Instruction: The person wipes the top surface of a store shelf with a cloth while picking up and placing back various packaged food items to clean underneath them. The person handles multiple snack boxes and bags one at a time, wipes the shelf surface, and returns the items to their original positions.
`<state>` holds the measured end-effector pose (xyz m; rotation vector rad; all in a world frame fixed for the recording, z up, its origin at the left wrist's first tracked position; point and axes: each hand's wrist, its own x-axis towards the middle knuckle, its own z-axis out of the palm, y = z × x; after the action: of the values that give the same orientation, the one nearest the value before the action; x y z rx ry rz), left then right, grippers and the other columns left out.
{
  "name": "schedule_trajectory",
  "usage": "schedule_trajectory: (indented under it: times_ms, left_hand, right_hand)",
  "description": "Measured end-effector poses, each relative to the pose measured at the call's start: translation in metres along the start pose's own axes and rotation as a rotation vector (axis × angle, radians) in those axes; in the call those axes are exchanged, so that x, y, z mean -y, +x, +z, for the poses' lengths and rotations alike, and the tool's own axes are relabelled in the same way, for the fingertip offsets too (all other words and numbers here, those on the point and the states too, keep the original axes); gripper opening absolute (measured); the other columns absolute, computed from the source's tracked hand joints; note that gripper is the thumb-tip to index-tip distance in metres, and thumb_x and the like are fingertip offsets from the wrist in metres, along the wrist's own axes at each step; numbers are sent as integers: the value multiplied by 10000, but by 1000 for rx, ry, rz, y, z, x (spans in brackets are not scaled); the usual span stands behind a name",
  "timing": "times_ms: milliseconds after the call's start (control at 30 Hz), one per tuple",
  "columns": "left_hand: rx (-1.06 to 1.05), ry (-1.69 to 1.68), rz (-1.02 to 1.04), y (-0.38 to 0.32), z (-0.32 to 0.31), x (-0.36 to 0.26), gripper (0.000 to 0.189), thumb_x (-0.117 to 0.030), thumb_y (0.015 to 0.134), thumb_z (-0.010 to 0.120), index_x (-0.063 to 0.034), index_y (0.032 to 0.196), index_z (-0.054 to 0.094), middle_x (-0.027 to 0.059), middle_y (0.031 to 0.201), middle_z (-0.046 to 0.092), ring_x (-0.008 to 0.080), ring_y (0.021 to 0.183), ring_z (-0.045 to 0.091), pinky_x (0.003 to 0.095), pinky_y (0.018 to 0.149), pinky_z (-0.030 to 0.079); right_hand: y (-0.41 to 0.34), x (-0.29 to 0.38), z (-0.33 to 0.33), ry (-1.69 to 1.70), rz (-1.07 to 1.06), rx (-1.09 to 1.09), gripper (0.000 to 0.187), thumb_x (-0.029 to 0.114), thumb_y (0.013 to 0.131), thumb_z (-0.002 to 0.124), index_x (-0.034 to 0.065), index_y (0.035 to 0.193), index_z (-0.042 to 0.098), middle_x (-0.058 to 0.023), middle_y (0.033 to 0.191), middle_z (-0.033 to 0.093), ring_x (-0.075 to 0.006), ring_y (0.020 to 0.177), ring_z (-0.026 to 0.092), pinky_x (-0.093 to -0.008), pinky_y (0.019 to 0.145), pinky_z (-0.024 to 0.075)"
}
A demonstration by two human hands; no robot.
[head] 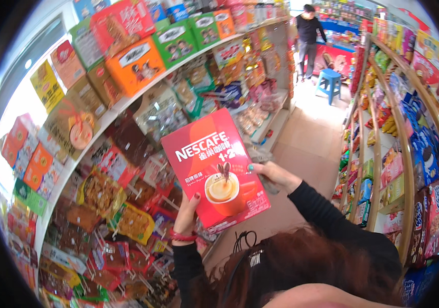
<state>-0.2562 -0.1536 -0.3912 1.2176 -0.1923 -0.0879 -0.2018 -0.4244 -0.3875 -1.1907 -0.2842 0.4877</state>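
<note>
A red Nescafé coffee box (pixel 218 169) is held up in front of me, tilted, with its printed front facing me. The front bears a picture of a red cup of coffee. My left hand (pixel 187 215) grips its lower left edge, thumb over the front and a red bracelet at the wrist. At the right edge, my right hand (pixel 279 175) has its thumb on the box. Some grey cloth-like material (pixel 262 154) shows behind the box by my right hand; the box and fingers partly hide it.
Left, a curved-looking white shelf edge (pixel 105 118) carries snack boxes, including an orange box (pixel 136 66), above hanging packets (pixel 102 186). Snack racks (pixel 391 115) line the right. Along the tiled aisle (pixel 300 127) are a blue stool (pixel 328 85) and a standing person (pixel 308 38).
</note>
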Motion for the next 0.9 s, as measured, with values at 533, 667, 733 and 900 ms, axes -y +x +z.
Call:
schedule_trajectory:
  times_ms: [533, 667, 733, 900]
  left_hand:
    - [-597, -531, 711, -63, -2, 7, 584, -410, 880, 472, -36, 1317, 374, 129, 1298, 478, 278, 1166, 494, 431, 983, 403]
    - [-730, -524, 732, -72, 6, 5, 556, -401, 887, 471, -38, 1300, 387, 118, 1282, 489, 281, 1169, 488, 425, 987, 396]
    - [-803, -430, 751, -85, 9, 5, 561, -397, 888, 476, -32, 1303, 379, 118, 1290, 477, 279, 1171, 485, 415, 991, 392]
    - [-818, -419, 849, -138, -18, 9, 613, -382, 874, 504, 11, 1319, 349, 157, 1316, 449, 293, 1205, 454, 439, 1012, 369]
  right_hand:
    - [26, -5, 93, 44, -310, 120, 426, 124, 934, 472, -13, 1326, 375, -90, 1308, 457, -194, 1212, 432, -336, 1031, 327]
    - [44, -61, 106, 674, -65, 404, 318, 188, 964, 424, 6, 1223, 465, -72, 1213, 521, -198, 1107, 503, -351, 983, 377]
    - [43, -58, 129, 702, 51, 367, 336, 197, 968, 400, 7, 1239, 457, -85, 1254, 511, -225, 1160, 474, -387, 1012, 348]
    - [58, -70, 158, 539, 179, 456, 320, 164, 959, 404, 3, 1227, 475, -113, 1231, 539, -234, 1126, 514, -406, 987, 380]
